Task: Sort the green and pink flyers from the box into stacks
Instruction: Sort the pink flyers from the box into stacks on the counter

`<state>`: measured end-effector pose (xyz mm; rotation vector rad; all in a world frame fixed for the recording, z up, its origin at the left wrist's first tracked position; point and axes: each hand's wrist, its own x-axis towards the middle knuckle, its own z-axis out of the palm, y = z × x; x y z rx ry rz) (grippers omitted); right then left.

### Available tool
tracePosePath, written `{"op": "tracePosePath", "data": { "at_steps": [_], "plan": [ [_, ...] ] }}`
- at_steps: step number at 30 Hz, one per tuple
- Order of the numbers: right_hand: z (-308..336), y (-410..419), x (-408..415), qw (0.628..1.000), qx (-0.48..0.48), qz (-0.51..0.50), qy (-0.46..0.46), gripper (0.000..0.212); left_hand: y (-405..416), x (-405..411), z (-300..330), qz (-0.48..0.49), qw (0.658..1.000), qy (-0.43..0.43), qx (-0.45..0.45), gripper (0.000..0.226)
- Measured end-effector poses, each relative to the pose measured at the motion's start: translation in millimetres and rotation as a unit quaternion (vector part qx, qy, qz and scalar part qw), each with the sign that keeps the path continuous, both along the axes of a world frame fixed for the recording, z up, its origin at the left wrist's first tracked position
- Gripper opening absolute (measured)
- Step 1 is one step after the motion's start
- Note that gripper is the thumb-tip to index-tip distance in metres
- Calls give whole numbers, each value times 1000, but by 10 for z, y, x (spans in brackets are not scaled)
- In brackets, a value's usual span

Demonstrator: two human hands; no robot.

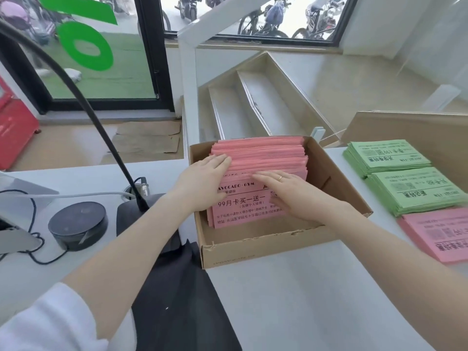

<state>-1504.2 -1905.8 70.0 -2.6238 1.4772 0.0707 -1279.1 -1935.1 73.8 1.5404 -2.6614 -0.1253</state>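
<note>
White counter (291,300) below everything, with an open cardboard box (253,252) near its middle. Inside the box, a thick batch of pink flyers (263,153), standing on edge and leaning toward the far wall, front sheet printed with black text. Right of the box, two stacks of green flyers (387,155) one behind the other, and nearer than them a stack of pink flyers (440,234) at the counter edge. Left of the box, a black cloth (177,287), a round dark speaker (78,224) with cable, and a bent black microphone arm (76,92). Inside the box, left hand (202,183) flat, fingers straight, touching the top edges of the flyers at their left side, gripping nothing. Right hand (291,193) also flat, fingers stretched across the front sheet, pressing it, a ring (280,178) on one finger.
</note>
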Motion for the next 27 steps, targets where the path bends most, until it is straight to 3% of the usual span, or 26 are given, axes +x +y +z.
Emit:
{"op": "tracePosePath", "data": {
  "at_steps": [6,11,15,19,21,23,27],
  "plan": [
    [-15,-64,236,998,-21,-63,-23,64,10,1,-1,-2,1000,5,0,82],
    [56,-95,257,993,-71,-83,-45,50,9,13,-9,-1,1000,-2,0,82],
    [48,-77,279,991,-123,-41,22,35,16,22,-12,-3,1000,1,-1,84],
    [25,15,236,994,-89,-65,-22,35,52,41,-11,-14,1000,20,-16,85],
    [58,48,210,993,-28,-106,-50,41,80,34,-13,-56,996,38,-52,71],
    [70,57,182,993,7,-115,-16,33,114,8,-2,-101,991,49,-76,49],
    [109,139,127,995,-57,-79,22,18,252,-27,50,-54,993,104,-8,25]
  ]
}}
